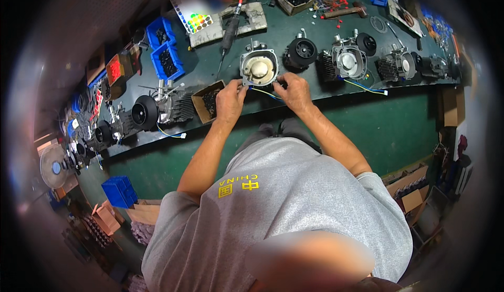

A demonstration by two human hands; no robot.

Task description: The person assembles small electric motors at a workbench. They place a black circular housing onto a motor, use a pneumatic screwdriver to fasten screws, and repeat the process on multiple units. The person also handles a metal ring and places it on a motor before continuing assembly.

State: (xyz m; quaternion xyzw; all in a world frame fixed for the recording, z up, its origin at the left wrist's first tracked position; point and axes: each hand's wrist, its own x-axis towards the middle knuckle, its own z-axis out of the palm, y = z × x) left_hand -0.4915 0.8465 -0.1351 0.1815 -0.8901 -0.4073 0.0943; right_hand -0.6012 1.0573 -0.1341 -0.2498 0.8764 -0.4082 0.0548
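A silvery round metal housing (pixel 259 68) with a domed centre stands upright at the front edge of the green bench. My left hand (pixel 229 103) is closed, its thumb and fingertips gripping the housing's lower left corner. At the lower right corner my right hand (pixel 295 93) is closed in the same way. A thin yellow and blue wire (pixel 266 93) hangs from below the housing between my hands. Just right of it rests a black fan wheel (pixel 301 53) with a metal part behind. An open box of small dark parts (pixel 208 101) stands beside my left hand.
Similar finned housings (pixel 347 61) line the bench to the right, and a finned unit with a black fan (pixel 146 112) stands left. Blue bins (pixel 167 61) hold dark screws. A power screwdriver (pixel 229 35) hangs on a red hose. A hammer (pixel 344 12) lies at the back.
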